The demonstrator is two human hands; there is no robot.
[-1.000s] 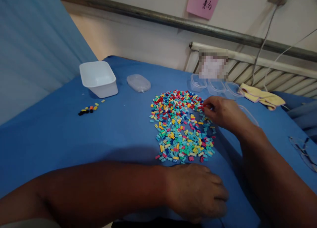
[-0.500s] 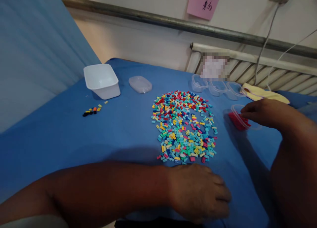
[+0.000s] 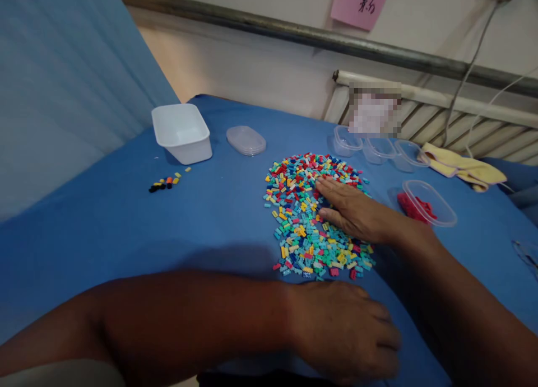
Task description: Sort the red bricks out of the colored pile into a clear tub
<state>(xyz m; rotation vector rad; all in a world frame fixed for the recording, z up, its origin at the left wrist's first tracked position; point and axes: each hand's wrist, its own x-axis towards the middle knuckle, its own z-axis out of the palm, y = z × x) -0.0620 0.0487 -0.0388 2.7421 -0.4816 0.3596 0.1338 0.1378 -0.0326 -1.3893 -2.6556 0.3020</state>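
A broad pile of small multicoloured building bricks (image 3: 311, 230) lies spread on the blue sheet. My right hand (image 3: 353, 208) is over the pile's upper right part, palm down, with fingers stretched out and thumb apart; no brick shows in its grasp. Below the pile, my left hand (image 3: 348, 325) rests with its fingers curled under and nothing visible in it. Beyond my right wrist sits a clear plastic tub (image 3: 445, 210) with red bricks (image 3: 414, 206) inside, partly hidden by my wrist.
A white plastic bin (image 3: 182, 132) stands at the back left, near stacked clear lids (image 3: 247, 140). In front of it are a few black, yellow and orange bricks (image 3: 163, 183). Clear tubs (image 3: 379, 150) line the back beside a yellow cloth (image 3: 462, 166). A radiator (image 3: 428, 112) is behind.
My right hand has moved left from the tub of red bricks to the brick pile, and its fingers are now extended. My left hand stays in place. The view has shifted slightly.
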